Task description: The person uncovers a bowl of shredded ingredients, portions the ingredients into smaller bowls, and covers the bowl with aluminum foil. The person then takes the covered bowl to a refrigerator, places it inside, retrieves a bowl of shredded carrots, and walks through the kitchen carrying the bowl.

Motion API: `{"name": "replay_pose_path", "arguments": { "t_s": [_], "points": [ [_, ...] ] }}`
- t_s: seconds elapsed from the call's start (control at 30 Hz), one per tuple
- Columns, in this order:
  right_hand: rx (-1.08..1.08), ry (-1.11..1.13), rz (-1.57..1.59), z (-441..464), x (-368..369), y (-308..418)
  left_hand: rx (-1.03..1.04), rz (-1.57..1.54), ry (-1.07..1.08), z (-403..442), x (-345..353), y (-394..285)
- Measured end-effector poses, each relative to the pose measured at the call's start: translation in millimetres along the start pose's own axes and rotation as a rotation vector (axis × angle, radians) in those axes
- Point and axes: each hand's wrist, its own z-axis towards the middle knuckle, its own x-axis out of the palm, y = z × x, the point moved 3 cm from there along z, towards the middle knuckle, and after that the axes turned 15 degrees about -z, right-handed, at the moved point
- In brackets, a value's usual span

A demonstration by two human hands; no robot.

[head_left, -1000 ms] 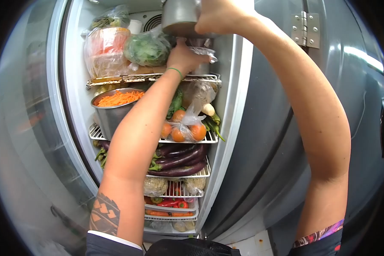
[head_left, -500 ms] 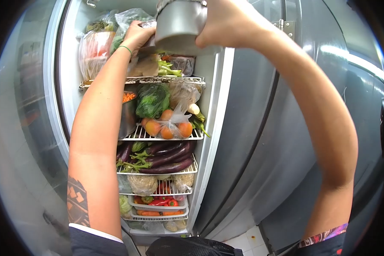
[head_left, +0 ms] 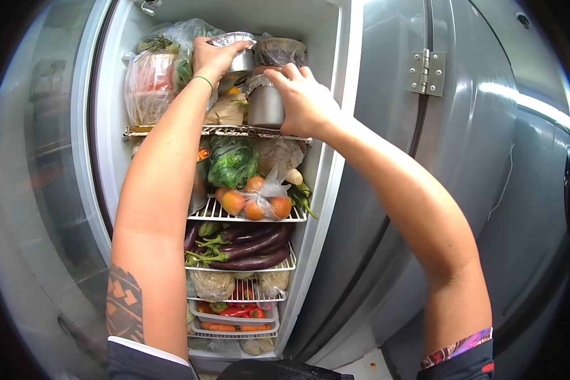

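Observation:
My left hand (head_left: 215, 60) is closed on a small metal bowl (head_left: 242, 62) covered with foil, which it holds up at the top shelf of the open fridge. My right hand (head_left: 309, 98) grips a grey metal canister (head_left: 266, 109) from its right side. Some fingers lie over the canister's covered top and the thumb is near its base. The canister is at the front edge of the top wire shelf (head_left: 171, 131). Just behind it is a container wrapped in plastic film (head_left: 280, 52). A brown paper bag (head_left: 225, 111) lies between the two hands' containers, below the bowl.
Bagged vegetables (head_left: 149, 82) fill the top shelf's left side. Lower shelves hold bagged greens (head_left: 231, 161), a tied bag of orange round produce (head_left: 253, 204), eggplants (head_left: 253, 247), red peppers (head_left: 237, 312) and carrots (head_left: 228, 327). A steel door (head_left: 386, 190) stands at the right.
My right hand has brought the canister down and away from me, from close to the camera onto the top shelf. My left hand stays by the shelf with the foil-covered bowl.

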Motion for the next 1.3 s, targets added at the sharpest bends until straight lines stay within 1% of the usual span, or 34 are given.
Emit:
{"name": "replay_pose_path", "arguments": {
  "t_s": [0.1, 0.17, 0.2, 0.27, 0.3, 0.37, 0.4, 0.57, 0.63, 0.7, 0.77, 0.83, 0.9, 0.97, 1.03, 1.1, 1.13, 1.17, 1.23, 1.3],
  "points": [
    [-0.023, 0.022, 0.045, -1, 17, -5, 0.019, 0.050, -0.012, -8, 5, 0],
    [-0.016, 0.013, 0.157, -2, 26, -8, 0.040, 0.107, -0.058, -18, 6, -6],
    [-0.016, 0.018, 0.157, -4, 32, -10, 0.035, 0.106, -0.057, -19, 7, -5],
    [-0.042, -0.123, 0.199, -6, 38, -14, 0.028, -0.006, 0.013, -18, 14, -5],
    [-0.037, -0.116, 0.203, -8, 41, -14, 0.021, -0.003, 0.019, -19, 19, -4],
    [-0.022, -0.174, 0.241, -13, 43, -12, 0.023, -0.118, 0.087, -18, 31, -6],
    [-0.006, -0.189, 0.226, -16, 43, -10, 0.043, -0.106, 0.076, -19, 36, -9],
    [-0.028, -0.118, 0.305, -6, 31, -28, 0.035, -0.013, 0.026, -32, 39, -17],
    [0.044, -0.105, 0.279, -5, 27, -30, 0.049, -0.031, 0.047, -35, 34, -19],
    [0.043, -0.126, 0.272, 0, 35, -25, 0.072, 0.032, 0.028, -35, 25, -19],
    [0.066, -0.068, 0.222, 2, 47, -22, 0.072, 0.038, 0.082, -35, 20, -23],
    [0.081, -0.027, 0.254, 2, 45, -27, 0.072, 0.028, 0.091, -32, 18, -19],
    [0.040, -0.074, 0.249, 2, 45, -27, 0.061, 0.019, 0.084, -30, 22, -17],
    [0.054, -0.109, 0.218, 0, 45, -25, 0.079, -0.007, 0.062, -33, 28, -17],
    [0.077, -0.138, 0.192, 2, 31, -22, 0.094, -0.072, 0.121, -34, 37, -16],
    [0.193, -0.055, 0.101, 5, 11, -27, 0.072, -0.077, 0.176, -31, 46, -13],
    [0.207, -0.044, 0.057, 4, -4, -28, 0.054, -0.080, 0.221, -33, 53, -12],
    [0.213, -0.095, 0.036, -2, -19, -27, 0.046, -0.089, 0.227, -36, 58, -12],
    [0.183, -0.227, 0.074, -21, -38, -23, 0.037, -0.054, 0.219, -41, 65, -15],
    [0.034, -0.293, 0.074, -48, -50, -11, 0.024, 0.003, 0.216, -40, 76, -7]
  ]
}}
